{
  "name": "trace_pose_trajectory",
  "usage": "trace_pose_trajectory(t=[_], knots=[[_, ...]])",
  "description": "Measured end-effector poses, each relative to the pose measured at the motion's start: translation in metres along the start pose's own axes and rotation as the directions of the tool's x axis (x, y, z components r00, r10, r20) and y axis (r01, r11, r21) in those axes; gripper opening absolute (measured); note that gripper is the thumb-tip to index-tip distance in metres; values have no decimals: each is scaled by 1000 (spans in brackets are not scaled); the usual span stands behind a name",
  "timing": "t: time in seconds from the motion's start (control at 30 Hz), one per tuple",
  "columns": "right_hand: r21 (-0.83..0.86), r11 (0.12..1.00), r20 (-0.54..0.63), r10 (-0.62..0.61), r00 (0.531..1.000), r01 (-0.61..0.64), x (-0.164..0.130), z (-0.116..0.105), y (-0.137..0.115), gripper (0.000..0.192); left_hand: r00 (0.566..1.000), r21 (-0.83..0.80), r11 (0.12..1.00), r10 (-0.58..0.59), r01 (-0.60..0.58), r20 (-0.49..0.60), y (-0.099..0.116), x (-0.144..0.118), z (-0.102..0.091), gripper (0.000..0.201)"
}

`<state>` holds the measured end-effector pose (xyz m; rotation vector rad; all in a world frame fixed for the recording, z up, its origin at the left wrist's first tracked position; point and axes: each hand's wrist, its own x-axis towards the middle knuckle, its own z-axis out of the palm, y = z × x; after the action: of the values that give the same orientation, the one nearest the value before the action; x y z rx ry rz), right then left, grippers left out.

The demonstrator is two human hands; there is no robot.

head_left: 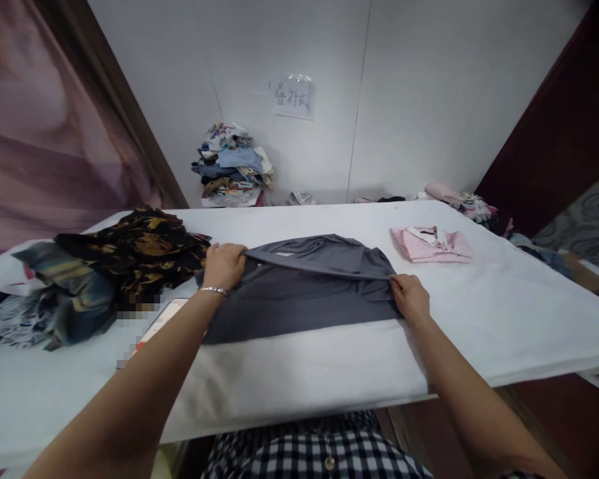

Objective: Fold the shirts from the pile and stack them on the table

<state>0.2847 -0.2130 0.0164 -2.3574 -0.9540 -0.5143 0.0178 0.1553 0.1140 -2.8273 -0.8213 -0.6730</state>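
Note:
A dark grey shirt point(299, 299) lies spread across the white-covered table in front of me. My left hand point(224, 265) is closed on the shirt at its left side, with a silver bracelet on the wrist. At the right side my right hand point(410, 296) pinches the same cloth. Between the two hands a strip of the shirt is drawn taut, slightly raised over the rest. The fingertips of my left hand are partly hidden from view.
Loose clothes point(140, 253) are heaped on the left, near a phone-like device point(167, 316) partly behind my left forearm. A folded pink shirt point(432, 245) lies at the right on the white tablecloth point(519, 319). A tall clothes pile point(234, 166) stands behind the table, below a paper sign point(293, 98).

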Motion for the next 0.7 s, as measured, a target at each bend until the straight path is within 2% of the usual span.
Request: trace_pose_trajectory(t=[0.07, 0.13, 0.23, 0.3, 0.4, 0.47, 0.57, 0.63, 0.7], knots=[[56, 998, -26, 9, 1000, -7, 0, -2, 2, 25, 994, -8, 998, 61, -62, -90, -1, -8, -16, 30], [116, 993, -27, 3, 1000, 0, 0, -3, 6, 25, 977, -4, 984, 177, -179, -119, -2, -30, -23, 30], [168, 986, 11, 6, 1000, -8, 0, -3, 11, 26, 947, -37, 947, 317, -319, -54, -7, -80, -13, 31], [159, 987, 23, 27, 999, -31, 0, -3, 12, 24, 941, -90, 938, 338, -335, 11, -12, -109, 0, 33], [160, 987, 3, -13, 1000, 13, 0, -4, 9, 25, 966, -161, 956, 253, -244, 42, -19, -131, 15, 33], [160, 981, 21, -117, 993, 113, 0, -4, 3, 33, 989, -217, 966, 148, -140, 23, -20, -130, 18, 31], [105, 969, 123, -236, 964, 224, 1, -3, -6, 38, 999, -320, 947, -20, 29, 30, -17, -119, 13, 27], [76, 971, 174, -236, 956, 225, 2, 0, -9, 30, 990, -368, 919, -129, 138, 48, -12, -110, 7, 27], [94, 980, 156, -191, 969, 178, 3, 2, -8, 26, 972, -394, 889, -226, 231, 59, -7, -103, 1, 27]])
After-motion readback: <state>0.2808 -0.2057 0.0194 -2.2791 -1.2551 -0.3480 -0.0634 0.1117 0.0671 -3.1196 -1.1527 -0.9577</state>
